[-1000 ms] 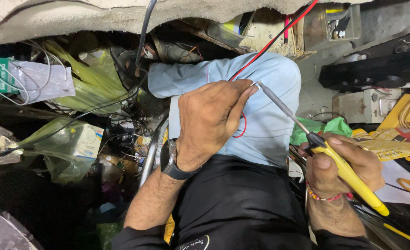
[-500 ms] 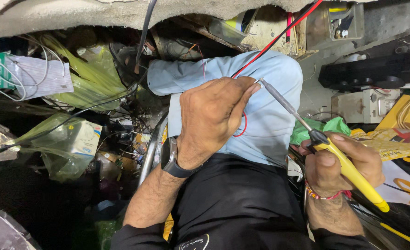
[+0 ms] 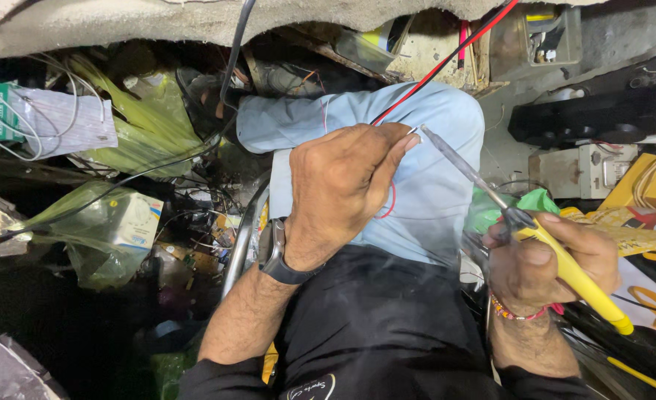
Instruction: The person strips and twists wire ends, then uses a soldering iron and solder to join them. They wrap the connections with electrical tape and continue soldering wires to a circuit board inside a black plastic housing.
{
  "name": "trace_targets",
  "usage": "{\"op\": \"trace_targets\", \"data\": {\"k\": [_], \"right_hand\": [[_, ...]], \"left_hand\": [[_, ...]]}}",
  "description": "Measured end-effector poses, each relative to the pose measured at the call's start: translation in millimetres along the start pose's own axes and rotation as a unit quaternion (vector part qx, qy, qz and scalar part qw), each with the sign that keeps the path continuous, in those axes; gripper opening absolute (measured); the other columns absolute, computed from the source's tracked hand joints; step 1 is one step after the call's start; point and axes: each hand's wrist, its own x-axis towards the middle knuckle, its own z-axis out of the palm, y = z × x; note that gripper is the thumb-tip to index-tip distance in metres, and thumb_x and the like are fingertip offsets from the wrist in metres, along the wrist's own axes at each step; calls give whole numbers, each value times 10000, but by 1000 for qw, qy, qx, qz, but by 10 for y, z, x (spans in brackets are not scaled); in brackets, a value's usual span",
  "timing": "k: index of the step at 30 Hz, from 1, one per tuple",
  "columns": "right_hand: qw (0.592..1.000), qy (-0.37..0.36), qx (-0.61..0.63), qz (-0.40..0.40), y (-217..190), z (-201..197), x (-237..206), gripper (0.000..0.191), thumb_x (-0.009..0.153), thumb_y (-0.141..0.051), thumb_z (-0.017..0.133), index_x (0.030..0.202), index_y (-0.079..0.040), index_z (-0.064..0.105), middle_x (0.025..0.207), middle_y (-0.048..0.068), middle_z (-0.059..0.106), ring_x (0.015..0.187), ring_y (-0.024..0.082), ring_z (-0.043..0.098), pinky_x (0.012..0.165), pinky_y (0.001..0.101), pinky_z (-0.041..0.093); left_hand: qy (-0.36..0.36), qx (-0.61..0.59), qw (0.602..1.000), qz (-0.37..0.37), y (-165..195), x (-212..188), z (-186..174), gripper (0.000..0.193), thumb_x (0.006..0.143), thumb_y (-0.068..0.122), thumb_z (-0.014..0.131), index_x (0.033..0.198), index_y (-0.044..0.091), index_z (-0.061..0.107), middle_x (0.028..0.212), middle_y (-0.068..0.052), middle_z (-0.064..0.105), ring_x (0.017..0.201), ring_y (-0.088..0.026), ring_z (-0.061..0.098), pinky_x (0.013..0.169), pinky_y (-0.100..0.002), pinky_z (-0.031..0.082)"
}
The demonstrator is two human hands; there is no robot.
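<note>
At centre frame, the left hand pinches a red-black wire end while the right hand grips a yellow soldering iron, tip touching; the joint looks unfinished

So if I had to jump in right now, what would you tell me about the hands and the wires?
Left hand: fingers pinched on the end of the thin red wire, held above the knee.
Right hand: gripping the yellow-handled soldering iron; its metal tip sits right at the pinched wire end.
The red and black cable runs up toward the cluttered shelf.
Done: wire and tip are brought together. Whether a joint has formed is too small to tell.
Left: finishing that joint, setting the iron down.
</note>
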Motion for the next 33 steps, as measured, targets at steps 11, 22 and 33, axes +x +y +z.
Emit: {"op": "trace_targets", "data": {"k": [11, 22, 33], "right_hand": [[1000, 8, 26, 1, 110, -25, -61, 627, 1029, -453, 793, 1121, 100, 511, 791, 204, 601, 588, 279, 658, 562, 393, 578], [995, 99, 19, -30, 247, -297, 152, 574, 1094, -437, 705, 1225, 84, 502, 835, 199, 593, 573, 248, 612, 542, 341, 553], [938, 330, 105, 30, 1229, -1165, 1599, 245, 1029, -189, 725, 1003, 5, 576, 783, 129, 617, 582, 212, 600, 481, 328, 427]], "left_hand": [[-6, -25, 999, -19, -37, -25, 28, 102, 989, 116, 777, 1008, 25, 734, 929, -84, 743, 819, -240, 741, 701, -320, 564], [-34, -155, 976, -151, -15, 6, 52, 122, 959, 116, 781, 1011, 7, 760, 812, -74, 754, 659, -83, 671, 609, -236, 524], [-67, -109, 981, -148, 141, 53, 208, 125, 983, 91, 788, 1065, 0, 761, 830, -40, 750, 640, -54, 600, 601, -214, 480]]}}
